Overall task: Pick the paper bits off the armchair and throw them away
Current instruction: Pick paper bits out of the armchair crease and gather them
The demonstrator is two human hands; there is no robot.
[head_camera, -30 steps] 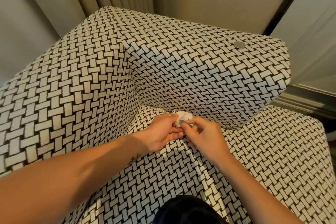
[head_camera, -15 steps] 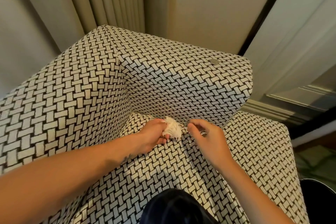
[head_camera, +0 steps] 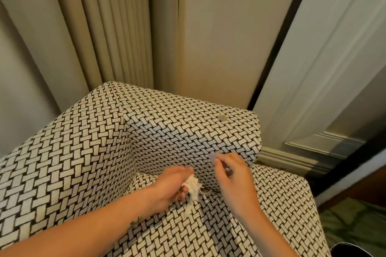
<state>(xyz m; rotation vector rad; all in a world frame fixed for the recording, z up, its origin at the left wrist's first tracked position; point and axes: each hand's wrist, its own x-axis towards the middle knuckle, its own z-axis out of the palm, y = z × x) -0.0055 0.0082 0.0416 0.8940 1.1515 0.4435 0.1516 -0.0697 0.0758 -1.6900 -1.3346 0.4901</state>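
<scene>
At the inner corner of the seat, head view, the left hand [head_camera: 173, 185] grips a white, frayed wad of shredded paper [head_camera: 192, 189]. Its fingers are curled round the wad, just above the cushion of the black-and-cream basket-weave fabric armchair [head_camera: 73, 162]. Loose strands hang from the underside of the wad, and one thin wisp trails towards the right.

The right hand [head_camera: 231, 175] is held beside the inner face of the armrest, apart from the wad. Its thumb and forefinger are closed together on what appears to be a small pale round paper bit [head_camera: 211, 157].

A small grey round disc [head_camera: 221, 118] lies flat on top of the armrest and is untouched. It is judged to be a further paper bit.

Handling assessment: the paper is very light, soft and crushable, and the wad is likely to shed fragments. It is best enclosed whole in the palm. Flat single bits sit flush on the weave and call for a fingertip pinch at the edge.

A dark rounded object [head_camera: 353, 250] sits at the lower right edge of the view. Whether it is a bin cannot be told.
</scene>
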